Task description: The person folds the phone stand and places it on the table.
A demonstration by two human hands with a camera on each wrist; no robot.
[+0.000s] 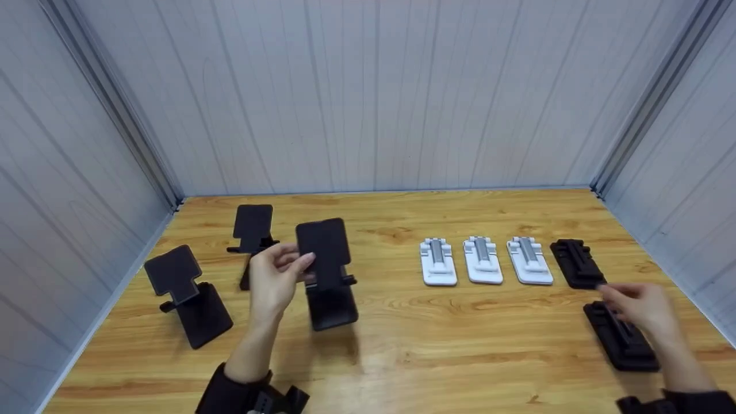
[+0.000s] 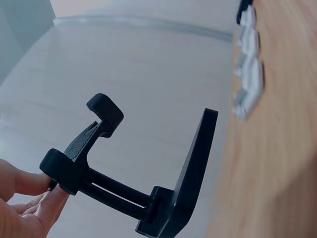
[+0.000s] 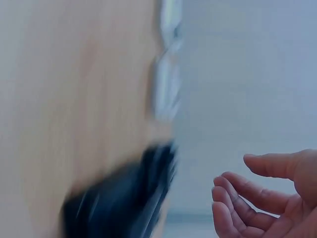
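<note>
An unfolded black phone stand (image 1: 330, 273) is raised above the desk (image 1: 414, 339), pinched between thumb and fingers of the left hand (image 1: 273, 284). The right hand (image 1: 648, 310), thumb apart, fingers loosely curled, holds nothing; it is the nearer to a folded black stand (image 1: 623, 345) beneath, whose long axis slants from far left to near right. Farther left lie three white stands (image 1: 483, 263).
</note>
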